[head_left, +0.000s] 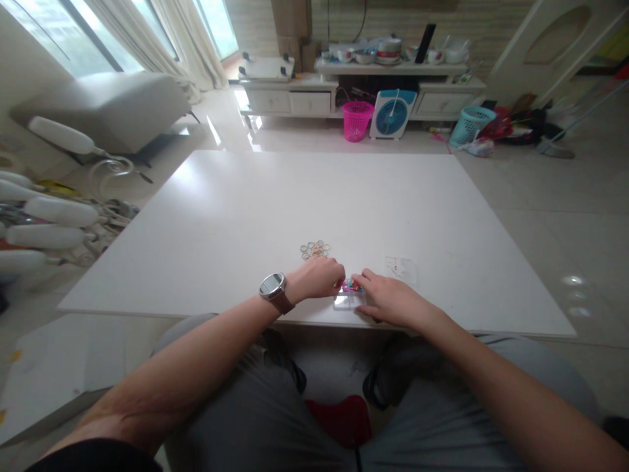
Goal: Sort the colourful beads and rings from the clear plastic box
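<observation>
A small clear plastic box [343,302] with compartments lies near the front edge of the white table [275,210]. Small pink, red and green pieces [354,286] fill its far part; their kind is too small to tell. From the left, my left hand [318,276], with a watch on the wrist, reaches to the box. Its fingers are curled closed, and their tips and anything in them are hidden. My right hand [390,299] grips the box's right side, thumb at the near edge and fingers at the far one. Just beyond my left hand lies a loose pile of thin rings [315,249].
A clear plastic bag [400,269] lies flat beyond my right hand. Across the floor stand a pink basket [358,121], a blue-and-white fan [392,115] and a light blue basket [470,126] before a low cabinet [275,100]. White-padded chairs [59,211] crowd the left.
</observation>
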{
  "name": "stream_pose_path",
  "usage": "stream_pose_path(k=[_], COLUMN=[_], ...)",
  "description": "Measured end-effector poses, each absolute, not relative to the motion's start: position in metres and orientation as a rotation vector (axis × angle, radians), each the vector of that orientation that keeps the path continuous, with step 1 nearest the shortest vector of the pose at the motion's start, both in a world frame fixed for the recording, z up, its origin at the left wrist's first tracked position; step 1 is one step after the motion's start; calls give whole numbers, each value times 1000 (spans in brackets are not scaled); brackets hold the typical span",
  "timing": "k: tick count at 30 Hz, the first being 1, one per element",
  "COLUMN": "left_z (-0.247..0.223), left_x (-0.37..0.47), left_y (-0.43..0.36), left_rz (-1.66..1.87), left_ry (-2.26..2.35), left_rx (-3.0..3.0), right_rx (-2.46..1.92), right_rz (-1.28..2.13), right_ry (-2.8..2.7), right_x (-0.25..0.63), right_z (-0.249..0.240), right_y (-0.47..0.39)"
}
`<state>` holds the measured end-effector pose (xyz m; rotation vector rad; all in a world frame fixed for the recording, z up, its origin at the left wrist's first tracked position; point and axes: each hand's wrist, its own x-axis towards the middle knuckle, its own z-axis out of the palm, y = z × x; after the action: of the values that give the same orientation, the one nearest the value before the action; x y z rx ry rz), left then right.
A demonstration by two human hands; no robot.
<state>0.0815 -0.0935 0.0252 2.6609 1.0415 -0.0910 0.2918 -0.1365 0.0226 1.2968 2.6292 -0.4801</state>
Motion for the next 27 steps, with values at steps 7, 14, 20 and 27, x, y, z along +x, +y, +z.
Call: stream_pose_path(k=[7,14,20,27], left_z=[26,16,34,51], left_x=[89,89,82,46], left_y=[-100,-100,-89,-58], left_rz=[-128,-133,-94,-58], left_ry=[1139,1079,1055,1236], left_rx=[2730,2777,2672,2522], right_rx=[1312,1314,1333,1334], right_rz=[-499,-491,-508,-482], right_ry=[2611,2609,2603,2603], right_x=[290,290,290,290], right_z=[22,22,24,23], right_y=[-137,-136,-138,-138])
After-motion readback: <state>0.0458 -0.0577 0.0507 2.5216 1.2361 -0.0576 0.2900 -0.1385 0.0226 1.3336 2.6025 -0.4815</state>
